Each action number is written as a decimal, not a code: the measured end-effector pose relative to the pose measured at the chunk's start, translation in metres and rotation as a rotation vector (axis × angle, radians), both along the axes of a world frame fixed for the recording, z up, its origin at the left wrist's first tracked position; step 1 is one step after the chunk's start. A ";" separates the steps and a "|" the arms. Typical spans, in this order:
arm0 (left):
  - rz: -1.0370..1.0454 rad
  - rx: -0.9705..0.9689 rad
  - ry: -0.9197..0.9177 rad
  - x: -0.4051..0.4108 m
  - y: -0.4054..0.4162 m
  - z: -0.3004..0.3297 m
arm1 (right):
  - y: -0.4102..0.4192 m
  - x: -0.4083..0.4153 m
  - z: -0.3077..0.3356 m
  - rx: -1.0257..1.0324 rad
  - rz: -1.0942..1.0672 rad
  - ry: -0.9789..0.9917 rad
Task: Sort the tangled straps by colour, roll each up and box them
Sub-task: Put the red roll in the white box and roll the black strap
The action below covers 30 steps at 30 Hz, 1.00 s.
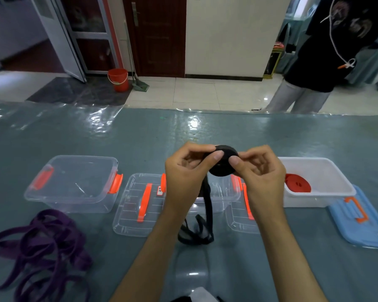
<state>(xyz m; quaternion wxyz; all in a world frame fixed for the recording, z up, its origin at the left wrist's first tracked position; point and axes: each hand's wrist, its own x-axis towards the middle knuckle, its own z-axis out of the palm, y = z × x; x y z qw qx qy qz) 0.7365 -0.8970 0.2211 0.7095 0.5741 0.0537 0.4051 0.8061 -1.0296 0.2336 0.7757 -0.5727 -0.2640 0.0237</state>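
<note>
You have the black strap (224,161) half wound into a disc above the bench (140,136), your left hand (188,171) and right hand (260,168) both pinching its rim with curled fingers. Keep the coil tight with your thumbs as you turn it, and feed the hanging tail (196,232) in flat so no twist gets wound in. The middle clear box (216,192) just beneath looks the likely place for it; the purple strap (42,243) waits at your left.
</note>
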 end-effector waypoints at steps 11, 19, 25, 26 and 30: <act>-0.017 0.017 0.034 -0.003 0.006 -0.002 | -0.014 0.013 0.015 -0.160 0.087 -0.071; -0.048 0.009 0.106 -0.002 0.007 -0.003 | -0.017 0.017 0.010 -0.201 0.158 -0.019; -0.128 0.031 0.095 -0.003 0.005 -0.002 | -0.016 0.012 0.007 -0.070 0.076 -0.007; -0.104 0.052 0.082 -0.004 0.005 -0.002 | -0.015 0.010 0.008 -0.087 0.115 0.025; 0.025 0.002 0.068 -0.004 0.002 0.000 | -0.012 0.006 0.008 -0.103 0.206 0.043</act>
